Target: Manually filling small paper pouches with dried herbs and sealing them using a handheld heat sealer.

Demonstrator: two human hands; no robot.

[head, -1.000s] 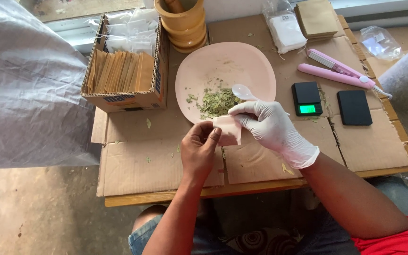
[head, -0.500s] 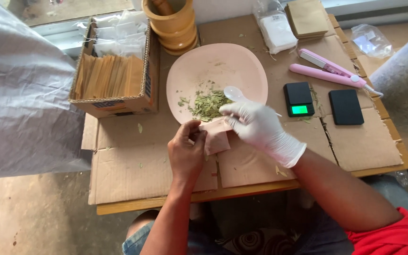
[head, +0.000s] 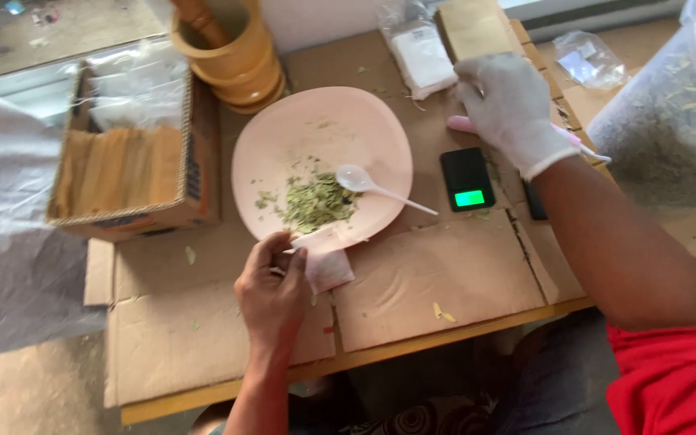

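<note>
Far left: a pale plastic sheet (head: 10,234) fills the edge; the frame cuts it off, so what it covers cannot be told.
Cardboard box (head: 134,173): open on the desk (head: 461,282); tan paper sleeves stand packed inside, clear plastic lies over its back half, and what is under that is hard to make out.
Wooden mortar (head: 235,56): behind the plate, its top and the pestle cut off by the upper edge.
Pink plate (head: 320,133): holds a small heap of dried green leaves (head: 316,201) and a white plastic spoon (head: 380,187), the bowl in the leaves, the handle sticking out over the right rim.
Left hand (head: 271,286): bare, at the plate's near rim; its fingers (head: 296,262) pinch a small pale paper sachet (head: 325,259).
Sachet: flat, whitish pink, its mouth against the plate's rim beside the leaves, its lower half on the cardboard; part is hidden under the thumb.
Pocket scale (head: 467,177): black, small green lit screen, right of the plate.
Right hand (head: 509,105): in a white glove, reaching to the back of the desk, fingers loosely curled above a pink pen-shaped tool (head: 465,123); I cannot tell whether they grip it, since the glove hides most of it.
Black flat object (head: 535,205): mostly hidden under the forearm.
Far right: a clear tub of dried leaves (head: 670,121), cut off by the frame.
</note>
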